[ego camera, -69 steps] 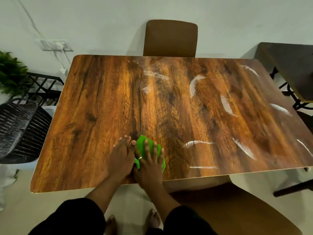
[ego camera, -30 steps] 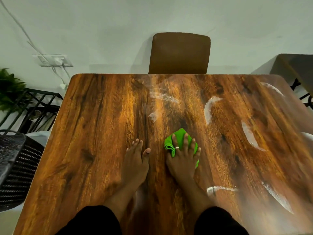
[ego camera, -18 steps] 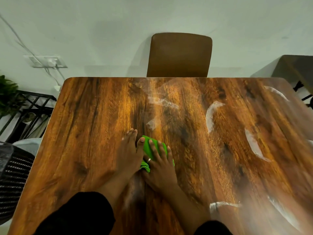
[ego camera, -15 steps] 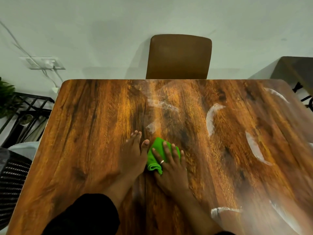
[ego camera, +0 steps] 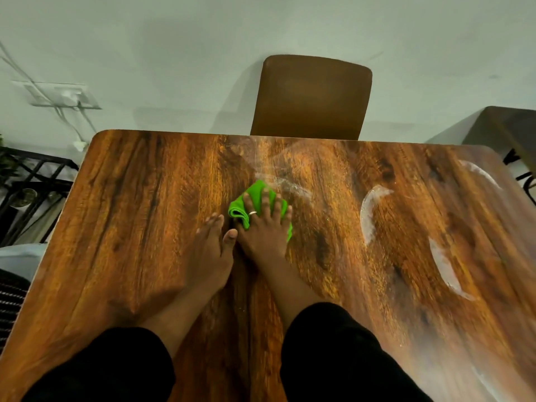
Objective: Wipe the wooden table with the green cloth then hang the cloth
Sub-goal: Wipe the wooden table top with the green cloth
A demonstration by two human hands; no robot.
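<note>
The wooden table (ego camera: 130, 227) fills most of the head view. A folded green cloth (ego camera: 256, 191) lies near its middle, a little toward the far edge. My right hand (ego camera: 261, 236) lies flat on top of the cloth with fingers spread, a ring on one finger, pressing it to the wood. My left hand (ego camera: 208, 256) rests palm down on the bare table just left of it, thumb touching the right hand, holding nothing. White curved smears (ego camera: 369, 213) mark the right half of the table, and a fainter smear (ego camera: 290, 187) sits just beyond the cloth.
A brown chair back (ego camera: 311, 97) stands against the wall behind the far edge. A dark side table (ego camera: 510, 126) is at the right. A black metal rack (ego camera: 29, 181) and a woven black chair (ego camera: 8, 297) are at the left, a wall socket (ego camera: 63, 94) above.
My right hand has pushed the cloth forward and a bit right, toward the far edge and the faint smear. My left hand stayed planted; the camera leaned in over the table.
</note>
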